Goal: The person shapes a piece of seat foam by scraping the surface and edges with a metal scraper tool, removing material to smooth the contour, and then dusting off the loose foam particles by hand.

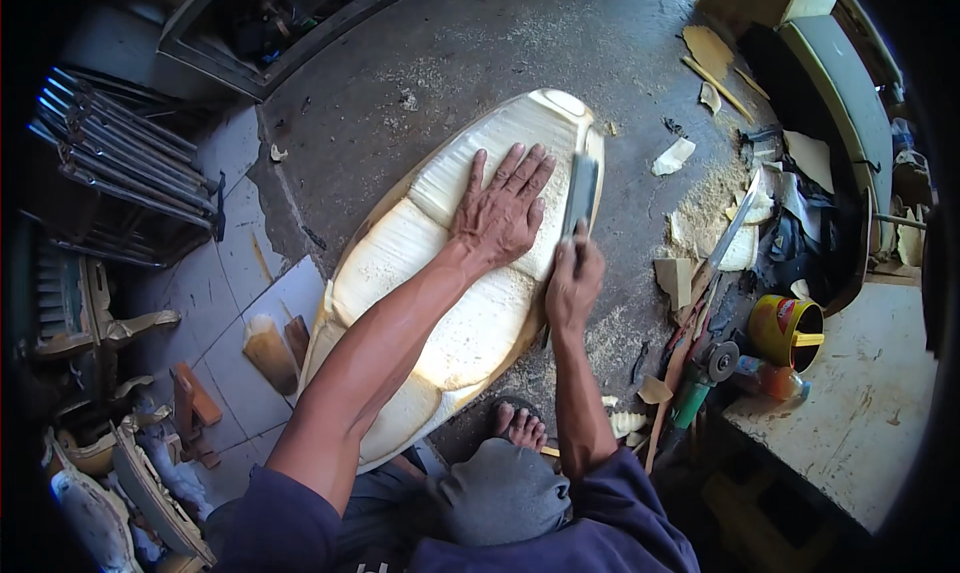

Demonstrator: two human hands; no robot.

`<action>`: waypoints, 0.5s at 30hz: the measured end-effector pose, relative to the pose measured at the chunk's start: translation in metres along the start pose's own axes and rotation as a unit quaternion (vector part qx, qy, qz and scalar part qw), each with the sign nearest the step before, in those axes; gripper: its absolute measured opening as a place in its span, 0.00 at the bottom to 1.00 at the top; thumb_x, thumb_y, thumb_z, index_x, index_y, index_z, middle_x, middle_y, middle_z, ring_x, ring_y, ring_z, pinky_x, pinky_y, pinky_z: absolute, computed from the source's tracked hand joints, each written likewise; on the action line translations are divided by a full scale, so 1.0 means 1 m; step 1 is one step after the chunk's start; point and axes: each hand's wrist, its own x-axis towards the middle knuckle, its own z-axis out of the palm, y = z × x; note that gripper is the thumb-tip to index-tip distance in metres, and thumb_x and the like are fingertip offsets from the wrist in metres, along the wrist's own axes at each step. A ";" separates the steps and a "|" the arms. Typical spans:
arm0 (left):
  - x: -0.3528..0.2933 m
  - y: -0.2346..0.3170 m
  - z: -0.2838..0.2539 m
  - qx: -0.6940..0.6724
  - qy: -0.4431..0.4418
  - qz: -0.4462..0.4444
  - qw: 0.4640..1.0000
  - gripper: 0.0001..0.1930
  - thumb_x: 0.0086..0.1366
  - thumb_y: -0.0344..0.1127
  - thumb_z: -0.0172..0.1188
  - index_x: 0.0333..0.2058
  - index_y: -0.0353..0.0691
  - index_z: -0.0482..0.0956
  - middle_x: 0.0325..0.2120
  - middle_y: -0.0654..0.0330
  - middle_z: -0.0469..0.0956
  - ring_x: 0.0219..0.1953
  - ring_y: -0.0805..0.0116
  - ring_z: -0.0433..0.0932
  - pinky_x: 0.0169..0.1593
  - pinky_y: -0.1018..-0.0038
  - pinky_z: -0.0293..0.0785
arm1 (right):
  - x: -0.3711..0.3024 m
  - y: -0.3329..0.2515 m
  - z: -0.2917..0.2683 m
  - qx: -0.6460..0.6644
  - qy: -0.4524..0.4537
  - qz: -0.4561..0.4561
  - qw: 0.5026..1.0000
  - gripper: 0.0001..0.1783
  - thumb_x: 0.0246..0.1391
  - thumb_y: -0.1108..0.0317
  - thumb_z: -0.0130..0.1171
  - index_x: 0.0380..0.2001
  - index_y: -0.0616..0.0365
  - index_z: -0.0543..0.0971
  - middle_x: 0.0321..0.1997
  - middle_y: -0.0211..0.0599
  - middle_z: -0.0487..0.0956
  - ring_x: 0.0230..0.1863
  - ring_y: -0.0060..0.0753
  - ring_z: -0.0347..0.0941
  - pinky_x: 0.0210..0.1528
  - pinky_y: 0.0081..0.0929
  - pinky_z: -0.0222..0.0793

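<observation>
A long cream foam seat pad [480,323] with rounded panels and darker edges lies slanted across the middle, its narrow end pointing away from me. My left hand [500,211] rests flat on its upper part, fingers spread. Closed around a long flat metal blade [580,191], my right hand [574,278] is at the pad's right edge. The blade points away from me along that edge and looks slightly blurred; its handle is hidden in my fist. Foam crumbs are scattered over the pad's surface.
Foam scraps [674,156] and dust litter the floor on the right. An angle grinder [705,373] lies near a yellow can [785,331] and a pale board [850,393]. Stacked metal frames [130,163] stand at the left, with wood blocks [270,353] on the tiles.
</observation>
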 end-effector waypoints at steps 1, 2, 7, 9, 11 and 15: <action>-0.005 -0.009 0.002 0.020 -0.003 -0.004 1.000 0.32 0.74 0.45 0.37 0.76 0.52 0.48 0.77 0.65 0.46 0.78 0.62 0.43 0.78 0.49 0.28 | -0.051 0.005 0.008 0.003 0.017 -0.043 0.999 0.18 0.68 0.61 0.55 0.54 0.60 0.78 0.62 0.47 0.77 0.64 0.51 0.63 0.68 0.45 0.59; -0.002 -0.010 0.000 0.022 -0.002 -0.005 1.000 0.32 0.74 0.45 0.37 0.76 0.52 0.48 0.77 0.65 0.46 0.78 0.62 0.43 0.78 0.49 0.28 | -0.090 0.026 0.006 -0.025 -0.011 -0.076 0.997 0.19 0.67 0.65 0.55 0.58 0.61 0.77 0.70 0.45 0.72 0.64 0.50 0.62 0.69 0.44 0.58; 0.004 0.004 0.002 0.006 0.008 0.001 1.000 0.32 0.75 0.45 0.36 0.76 0.53 0.48 0.77 0.66 0.45 0.78 0.63 0.42 0.78 0.48 0.28 | -0.005 0.008 -0.003 -0.021 0.027 -0.074 0.997 0.16 0.67 0.61 0.57 0.49 0.61 0.79 0.54 0.52 0.77 0.59 0.50 0.67 0.61 0.43 0.66; 0.014 0.010 0.005 -0.002 0.022 0.008 1.000 0.32 0.75 0.45 0.36 0.76 0.52 0.48 0.77 0.66 0.45 0.78 0.63 0.42 0.78 0.48 0.28 | 0.074 0.008 -0.008 -0.009 0.013 -0.029 0.999 0.19 0.68 0.56 0.55 0.52 0.59 0.80 0.52 0.52 0.75 0.56 0.50 0.70 0.59 0.43 0.66; -0.003 0.009 0.006 0.000 0.009 -0.003 1.000 0.32 0.75 0.45 0.36 0.76 0.52 0.49 0.77 0.66 0.45 0.79 0.63 0.42 0.78 0.48 0.28 | 0.061 -0.007 0.000 0.020 0.028 -0.021 0.999 0.17 0.68 0.59 0.55 0.51 0.61 0.79 0.52 0.51 0.75 0.58 0.49 0.68 0.60 0.44 0.65; -0.005 -0.007 0.003 0.000 0.003 -0.004 1.000 0.31 0.75 0.45 0.36 0.75 0.51 0.50 0.77 0.65 0.46 0.78 0.62 0.42 0.78 0.46 0.30 | -0.098 0.021 -0.002 -0.072 -0.008 -0.147 0.986 0.20 0.68 0.66 0.55 0.59 0.63 0.76 0.61 0.49 0.75 0.62 0.46 0.64 0.65 0.41 0.61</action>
